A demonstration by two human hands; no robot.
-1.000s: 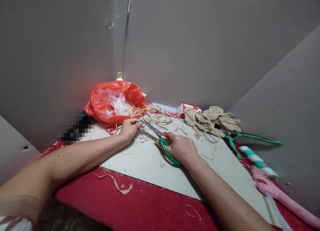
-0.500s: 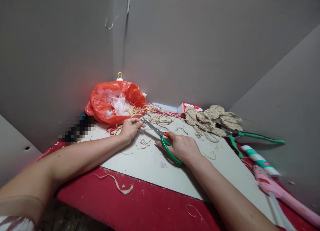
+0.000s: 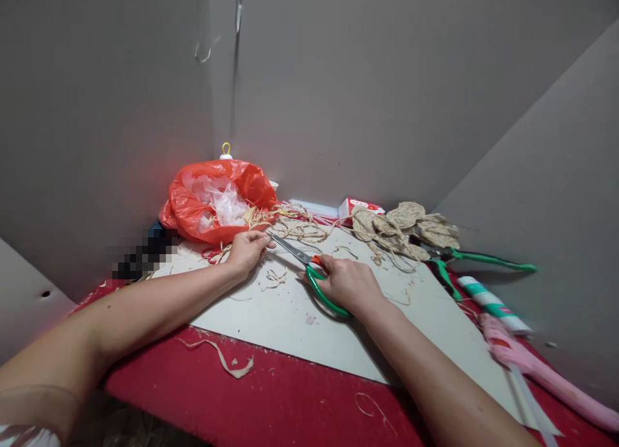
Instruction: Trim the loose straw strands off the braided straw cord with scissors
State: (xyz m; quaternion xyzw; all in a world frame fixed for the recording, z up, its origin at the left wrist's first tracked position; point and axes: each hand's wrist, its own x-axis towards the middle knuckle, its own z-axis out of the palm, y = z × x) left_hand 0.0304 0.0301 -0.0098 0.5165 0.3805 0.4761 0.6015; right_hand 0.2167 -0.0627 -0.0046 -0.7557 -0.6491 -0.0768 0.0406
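Evidently, a pair of scissors (image 3: 293, 248) with green handles is held above a white board (image 3: 290, 334), its blades pointed forward and to the left. The handles are gripped by the right hand (image 3: 351, 284), with a bit of orange shown beside the forefinger. By the left hand (image 3: 245, 253), the thumb and fingertips are drawn narrowly together right at the blade tips; whether a strand is pinched there cannot be told, nor whether the blades are parted. Just beneath, thin straw-coloured scraps (image 3: 275, 278) are scattered over the board. Directly behind the left hand, a red plastic bag (image 3: 180, 202) is set down with its mouth open, and crumpled white plastic (image 3: 229, 205) is contained in it. To the right of the bag, tangled cord (image 3: 300, 229) is spread out, followed by a red-and-white box (image 3: 345, 209) and a cluster of coiled, braided pieces (image 3: 406, 216). Farther right, green-handled pliers (image 3: 493, 261), a green-and-white striped roll (image 3: 493, 305) and a pink tool (image 3: 503, 344) are laid along the edge. The board is carried by a red surface (image 3: 271, 395), on which a pale curled strip (image 3: 236, 371) is left near the front. Everything is enclosed by grey walls (image 3: 338, 99).
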